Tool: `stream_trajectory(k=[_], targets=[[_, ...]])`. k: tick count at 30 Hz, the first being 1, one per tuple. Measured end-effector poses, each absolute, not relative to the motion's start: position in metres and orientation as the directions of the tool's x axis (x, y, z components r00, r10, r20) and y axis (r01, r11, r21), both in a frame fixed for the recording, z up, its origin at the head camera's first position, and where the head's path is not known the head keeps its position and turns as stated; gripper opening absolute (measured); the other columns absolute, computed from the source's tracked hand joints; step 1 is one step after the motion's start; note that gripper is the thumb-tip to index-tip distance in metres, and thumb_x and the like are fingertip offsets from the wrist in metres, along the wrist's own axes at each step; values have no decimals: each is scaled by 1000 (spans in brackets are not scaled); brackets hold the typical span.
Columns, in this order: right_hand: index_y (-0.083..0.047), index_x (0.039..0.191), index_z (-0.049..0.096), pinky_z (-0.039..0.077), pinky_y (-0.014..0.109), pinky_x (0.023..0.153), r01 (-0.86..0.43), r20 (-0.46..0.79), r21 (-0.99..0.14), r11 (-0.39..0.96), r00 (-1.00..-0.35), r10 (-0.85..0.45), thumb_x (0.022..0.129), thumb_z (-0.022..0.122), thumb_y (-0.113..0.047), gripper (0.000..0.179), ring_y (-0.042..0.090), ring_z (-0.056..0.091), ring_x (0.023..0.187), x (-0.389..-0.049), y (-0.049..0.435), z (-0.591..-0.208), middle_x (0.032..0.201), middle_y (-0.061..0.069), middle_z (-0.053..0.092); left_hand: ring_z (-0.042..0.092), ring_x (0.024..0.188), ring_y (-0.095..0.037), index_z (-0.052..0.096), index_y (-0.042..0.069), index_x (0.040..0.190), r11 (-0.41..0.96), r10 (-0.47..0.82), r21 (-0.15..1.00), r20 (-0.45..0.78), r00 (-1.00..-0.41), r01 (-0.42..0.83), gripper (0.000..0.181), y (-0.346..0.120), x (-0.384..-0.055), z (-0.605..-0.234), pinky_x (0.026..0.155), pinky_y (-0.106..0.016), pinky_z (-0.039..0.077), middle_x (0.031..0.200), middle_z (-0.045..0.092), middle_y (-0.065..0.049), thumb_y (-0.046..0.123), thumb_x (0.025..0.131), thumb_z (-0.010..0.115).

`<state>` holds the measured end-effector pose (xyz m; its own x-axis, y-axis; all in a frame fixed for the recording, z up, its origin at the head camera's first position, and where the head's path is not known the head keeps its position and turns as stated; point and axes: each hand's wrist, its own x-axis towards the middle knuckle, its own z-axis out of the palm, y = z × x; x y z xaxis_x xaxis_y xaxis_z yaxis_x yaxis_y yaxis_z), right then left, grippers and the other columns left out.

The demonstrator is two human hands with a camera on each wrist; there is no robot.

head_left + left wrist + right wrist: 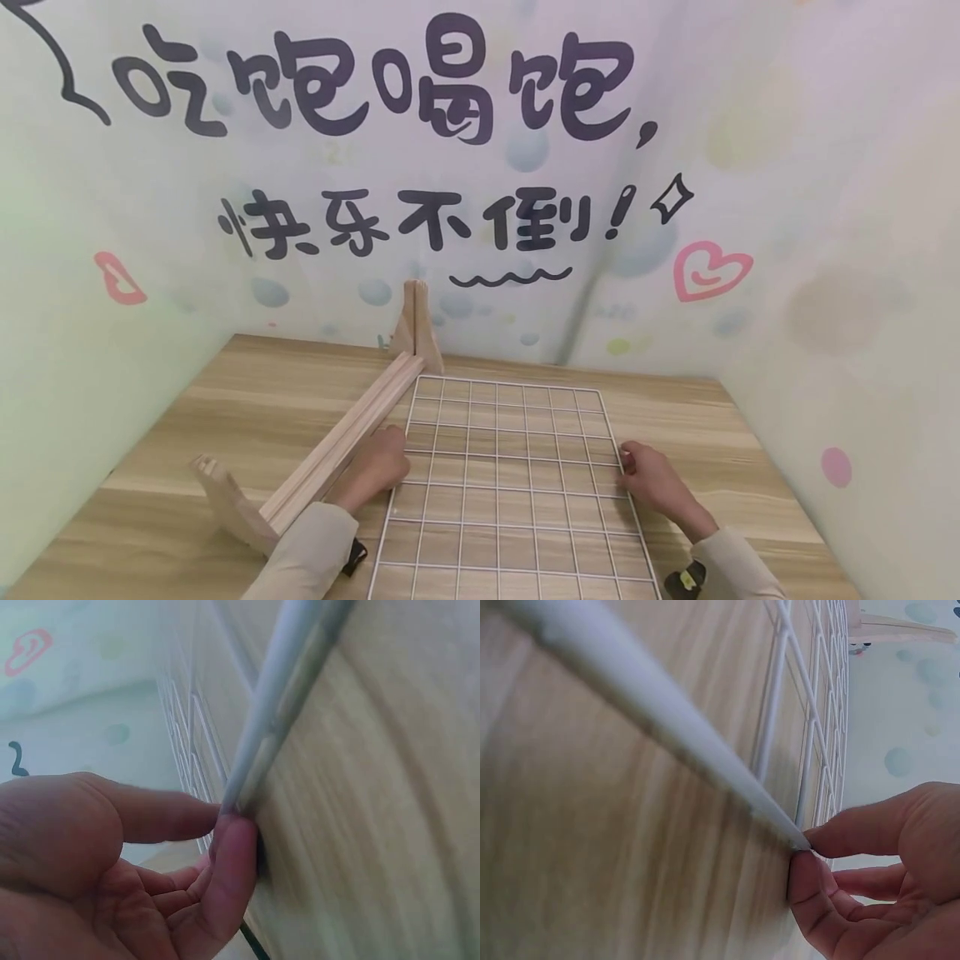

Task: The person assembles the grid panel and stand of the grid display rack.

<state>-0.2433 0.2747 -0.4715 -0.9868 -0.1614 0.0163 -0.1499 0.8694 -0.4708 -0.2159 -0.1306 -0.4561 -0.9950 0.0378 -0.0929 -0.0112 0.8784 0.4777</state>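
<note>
A white wire grid panel (510, 482) lies along the wooden table, close over its surface. My left hand (381, 458) pinches the panel's left edge; in the left wrist view the thumb and a finger (236, 855) meet around the outer wire. On the opposite edge my right hand (654, 479) pinches the outer wire too, thumb above and curled fingertip (806, 877) below in the right wrist view. Just left of the panel lies a wooden stand (345, 437), a long grooved bar with a shaped foot at each end. My left forearm overlaps its near part.
The wooden table (720, 450) meets a printed wall (480, 317) with large dark characters at the back. One foot of the stand (416, 329) rises near that wall, the other foot (236, 504) sits nearer at the left. Black wrist straps show at both sleeves.
</note>
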Motion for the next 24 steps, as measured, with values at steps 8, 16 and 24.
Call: stream_trajectory(k=[8, 16, 24], targets=[[12, 107, 61, 50, 34, 69, -81, -21, -540, 838, -994, -110, 72, 72, 2, 39, 20, 57, 79, -242, 275, -474, 89, 11, 64, 47, 50, -19, 58, 1, 76, 848, 21, 530, -64, -998, -16, 4, -138, -216, -458, 42, -27, 37, 65, 53, -8, 3, 75, 62], [13, 119, 52, 56, 42, 75, -38, -47, -614, 788, -995, -84, 84, 66, -2, 41, 29, 66, 89, -240, 278, -470, 102, 22, 67, 58, 38, -14, 58, -6, 97, 741, 8, 666, -135, -991, -85, 14, -135, -215, -453, 34, -17, 33, 53, 59, -6, -3, 84, 54], [14, 126, 49, 53, 32, 50, -20, -70, -684, 730, -993, -93, 90, 62, 1, 41, 19, 65, 67, -234, 285, -472, 87, 12, 70, 59, 41, -13, 53, -8, 129, 644, 7, 760, -124, -992, -90, 41, -133, -218, -450, 37, -21, 43, 64, 61, -9, 4, 90, 55]])
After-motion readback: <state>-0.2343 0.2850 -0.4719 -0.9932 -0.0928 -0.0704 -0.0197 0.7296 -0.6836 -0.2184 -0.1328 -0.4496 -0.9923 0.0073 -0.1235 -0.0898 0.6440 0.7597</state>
